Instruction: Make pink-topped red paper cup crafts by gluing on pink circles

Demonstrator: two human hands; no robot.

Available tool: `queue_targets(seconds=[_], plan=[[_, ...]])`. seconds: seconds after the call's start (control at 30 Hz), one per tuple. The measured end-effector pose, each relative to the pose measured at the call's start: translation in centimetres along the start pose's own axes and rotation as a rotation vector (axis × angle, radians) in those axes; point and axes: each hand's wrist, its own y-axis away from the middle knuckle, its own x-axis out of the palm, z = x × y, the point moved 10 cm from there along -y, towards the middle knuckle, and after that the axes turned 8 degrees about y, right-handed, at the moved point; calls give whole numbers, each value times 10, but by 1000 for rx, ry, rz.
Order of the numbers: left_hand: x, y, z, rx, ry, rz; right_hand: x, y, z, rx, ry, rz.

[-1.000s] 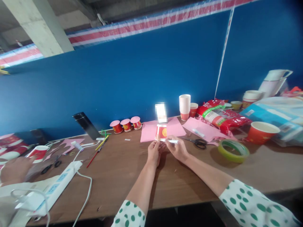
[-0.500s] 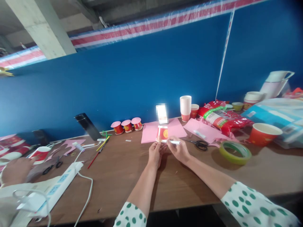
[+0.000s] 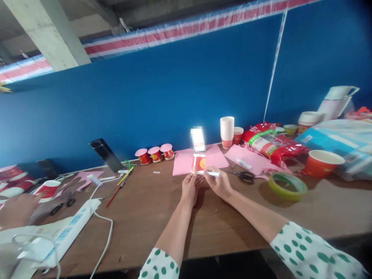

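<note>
My left hand (image 3: 189, 189) is closed on the lower edge of a red paper cup (image 3: 198, 162) with a yellow emblem. A slim white pen (image 3: 214, 174) is held between the fingers of my right hand (image 3: 218, 183), right beside the cup; its tip is too small to tell whether it touches. Behind the cup lie pink paper sheets (image 3: 182, 162), and above it glows a bright blurred phone-like screen (image 3: 198, 138). Black-handled scissors (image 3: 245, 177) lie just right of my right hand.
Several pink-topped red cups (image 3: 155, 154) stand at the back. Right are stacked cups (image 3: 227, 131), a red packet (image 3: 269, 143), yellow-green tape (image 3: 287, 186) and an orange cup (image 3: 323, 163). Left are a power strip (image 3: 69, 228), a black bottle (image 3: 106, 155) and another person's hand (image 3: 20, 209).
The whole view has shifted slightly. Both hands keep their hold on the cup and the pen, with hardly any visible movement.
</note>
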Motion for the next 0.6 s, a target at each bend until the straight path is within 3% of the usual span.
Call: queue_targets(seconds=[0.6], plan=[[0,1,-2,7,1,-13,5,1,-3,-10,14,10]])
